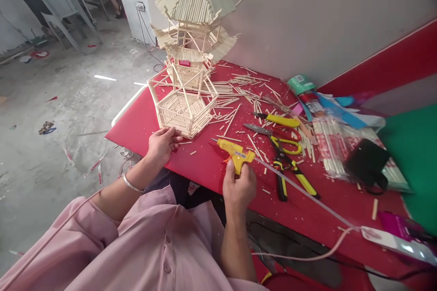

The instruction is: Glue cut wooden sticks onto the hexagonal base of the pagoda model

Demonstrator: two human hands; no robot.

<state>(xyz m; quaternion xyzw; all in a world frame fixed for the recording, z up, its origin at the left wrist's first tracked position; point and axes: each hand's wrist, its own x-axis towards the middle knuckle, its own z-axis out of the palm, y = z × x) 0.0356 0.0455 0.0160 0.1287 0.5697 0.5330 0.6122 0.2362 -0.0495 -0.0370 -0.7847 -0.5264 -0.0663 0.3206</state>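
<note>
A yellow hot glue gun (235,152) is gripped in my right hand (241,186), its nozzle pointing left over the table's front part. My left hand (164,145) has its thumb and fingers closed at the lower front edge of a hexagonal frame of thin wooden sticks (186,111). This frame has an open top and a floor of sticks laid in rings. Right behind it rises a pagoda model (194,9) of the same sticks, with tiered roofs. Loose wooden sticks (221,91) lie scattered to the right of both.
Yellow-handled pliers (282,120), scissors (273,132) and cutters (293,168) lie on the red table (201,173). Bagged sticks (331,145), a black object (367,161) and a white power strip (392,241) are farther right. Cords run near the table's front edge.
</note>
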